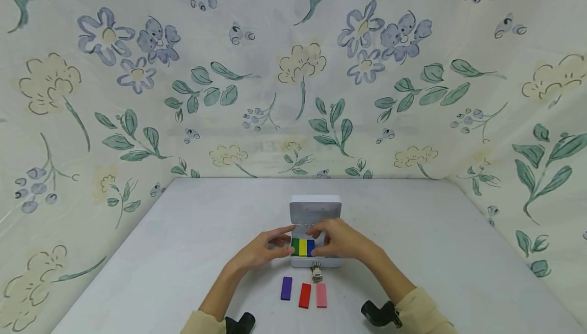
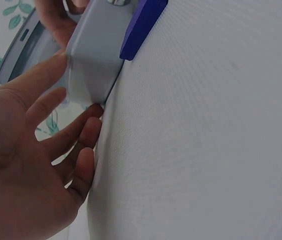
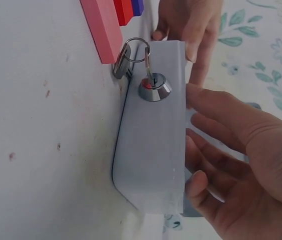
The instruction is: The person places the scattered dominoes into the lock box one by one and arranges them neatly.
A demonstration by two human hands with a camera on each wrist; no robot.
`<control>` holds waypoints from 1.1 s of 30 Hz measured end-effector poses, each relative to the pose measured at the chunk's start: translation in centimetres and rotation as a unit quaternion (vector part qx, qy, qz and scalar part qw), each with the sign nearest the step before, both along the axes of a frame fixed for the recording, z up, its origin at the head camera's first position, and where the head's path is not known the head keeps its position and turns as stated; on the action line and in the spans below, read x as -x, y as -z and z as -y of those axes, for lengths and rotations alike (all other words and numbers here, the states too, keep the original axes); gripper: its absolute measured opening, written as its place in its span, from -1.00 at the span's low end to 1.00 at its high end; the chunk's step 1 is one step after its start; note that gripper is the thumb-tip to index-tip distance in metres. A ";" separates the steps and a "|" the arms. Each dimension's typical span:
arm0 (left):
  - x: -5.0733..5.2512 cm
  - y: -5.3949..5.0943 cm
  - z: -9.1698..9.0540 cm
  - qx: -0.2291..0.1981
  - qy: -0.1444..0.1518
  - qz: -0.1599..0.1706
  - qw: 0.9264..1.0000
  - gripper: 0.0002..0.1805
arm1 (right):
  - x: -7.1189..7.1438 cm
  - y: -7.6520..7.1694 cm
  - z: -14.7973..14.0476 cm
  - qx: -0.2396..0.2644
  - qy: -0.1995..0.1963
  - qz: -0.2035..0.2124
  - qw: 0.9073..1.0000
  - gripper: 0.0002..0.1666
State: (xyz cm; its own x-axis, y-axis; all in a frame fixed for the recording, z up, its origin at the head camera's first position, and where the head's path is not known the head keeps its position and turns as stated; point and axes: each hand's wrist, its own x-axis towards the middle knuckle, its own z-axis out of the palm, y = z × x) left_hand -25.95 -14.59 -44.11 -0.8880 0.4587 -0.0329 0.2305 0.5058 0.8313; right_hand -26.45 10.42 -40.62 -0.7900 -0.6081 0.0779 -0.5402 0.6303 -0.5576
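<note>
A small grey metal box [image 1: 334,261] stands with its lid [image 1: 315,212] raised. Inside, a green block [image 1: 295,247], a yellow block [image 1: 303,248] and a blue block [image 1: 311,248] lie side by side. My left hand [image 1: 257,249] touches the box's left end, thumb at the rim, other fingers loosely extended beside it in the left wrist view. My right hand [image 1: 344,238] reaches over the box, with thumb and forefinger at opposite ends of the blue block, seemingly pinching it. In the right wrist view the box wall hides those fingertips.
Keys on a ring [image 3: 140,50] hang from the lock [image 3: 155,88] on the box front. Nearer me lie a purple block [image 1: 286,288], a red block [image 1: 304,296] and a pink block [image 1: 321,296] on the white table [image 1: 183,252]. Behind hangs a floral cloth [image 1: 284,94].
</note>
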 end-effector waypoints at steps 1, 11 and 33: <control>0.0 0.0 0.0 0.000 0.000 0.000 1.000 -0.32 | -0.1 0.0 -0.1 0.002 -0.001 0.000 1.000 -0.52; 0.3 0.4 -0.1 0.001 -0.008 0.009 1.000 -0.32 | -1.6 -0.9 -1.2 0.025 0.018 0.034 0.999 -0.49; 0.4 0.6 -0.1 0.014 -0.012 -0.003 1.000 -0.32 | -4.7 -0.7 -3.2 0.053 0.061 0.080 0.994 -0.51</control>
State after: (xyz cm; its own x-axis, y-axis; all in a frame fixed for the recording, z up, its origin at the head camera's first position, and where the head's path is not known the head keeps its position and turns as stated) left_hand -26.40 -14.53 -44.67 -0.8992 0.4356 -0.0408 0.2219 0.5345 0.8155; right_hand -21.74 13.64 -39.93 -0.8645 -0.5027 0.0029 -0.3623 0.6191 -0.6967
